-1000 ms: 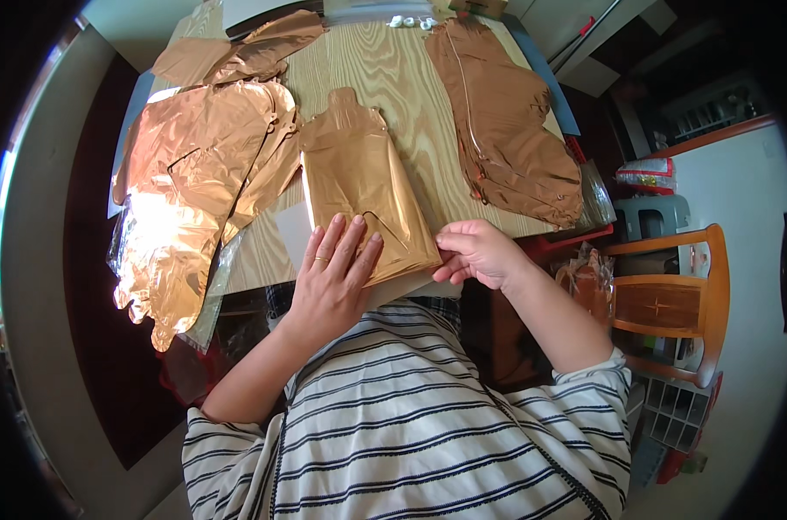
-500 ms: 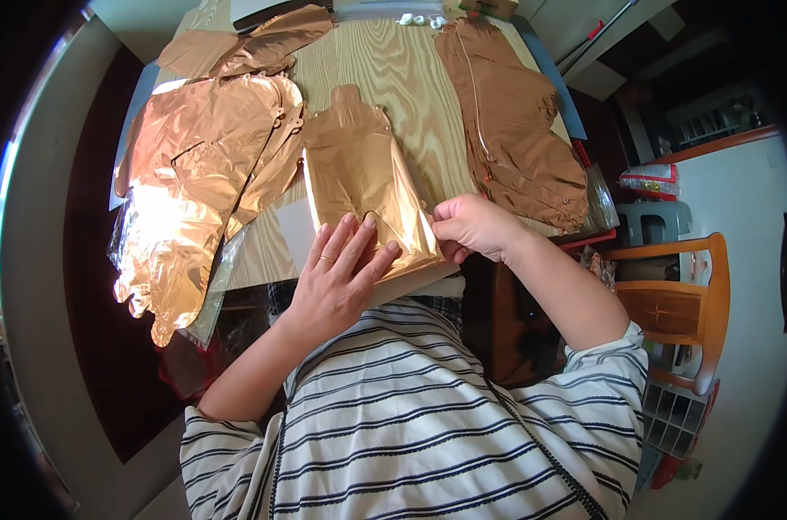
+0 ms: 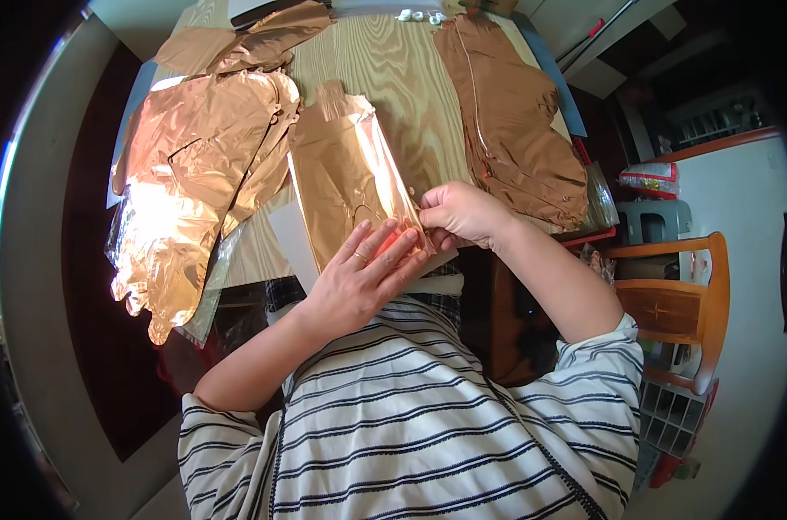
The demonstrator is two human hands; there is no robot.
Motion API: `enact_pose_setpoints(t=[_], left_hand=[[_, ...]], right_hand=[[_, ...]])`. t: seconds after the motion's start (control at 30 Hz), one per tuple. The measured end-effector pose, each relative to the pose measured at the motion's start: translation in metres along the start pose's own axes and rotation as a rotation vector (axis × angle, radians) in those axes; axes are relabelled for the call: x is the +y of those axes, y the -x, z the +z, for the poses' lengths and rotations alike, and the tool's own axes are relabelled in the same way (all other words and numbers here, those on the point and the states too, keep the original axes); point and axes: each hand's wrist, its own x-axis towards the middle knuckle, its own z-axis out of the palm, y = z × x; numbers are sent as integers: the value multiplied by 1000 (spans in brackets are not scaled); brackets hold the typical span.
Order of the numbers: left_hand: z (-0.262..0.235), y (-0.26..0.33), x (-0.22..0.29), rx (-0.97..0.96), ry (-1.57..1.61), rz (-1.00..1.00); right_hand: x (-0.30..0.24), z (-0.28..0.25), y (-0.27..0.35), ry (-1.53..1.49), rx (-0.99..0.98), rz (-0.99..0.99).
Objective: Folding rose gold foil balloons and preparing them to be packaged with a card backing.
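Observation:
A flat gold foil balloon (image 3: 346, 173) lies on the wooden table (image 3: 402, 78) in front of me, over a white sheet (image 3: 291, 247). My left hand (image 3: 359, 277) presses flat on the balloon's near end, fingers spread, a ring on one finger. My right hand (image 3: 463, 212) pinches the balloon's right near edge between thumb and fingers.
A heap of shiny copper foil balloons (image 3: 194, 182) covers the table's left side and hangs over its edge. More brown foil pieces (image 3: 510, 130) lie on the right. A wooden chair (image 3: 679, 303) stands to the right, by a grey stool (image 3: 649, 221).
My right hand has moved up along the balloon's right edge and closed on it. My left hand has slid slightly right and stays pressed on the near end.

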Motion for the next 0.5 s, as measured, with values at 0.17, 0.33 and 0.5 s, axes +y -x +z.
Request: enact_pose_setpoints(t=[0.17,0.33,0.5], left_hand=[[3,0,-1,-5,55,-10],[4,-1,-5,-46,134,17],[7,0,-8,-75,155,45]], right_hand=[[-3,0,-3,12,-10,6],[-2,-4,-7,56,-31,-13],[-5,-6,-13,219,46,-137]])
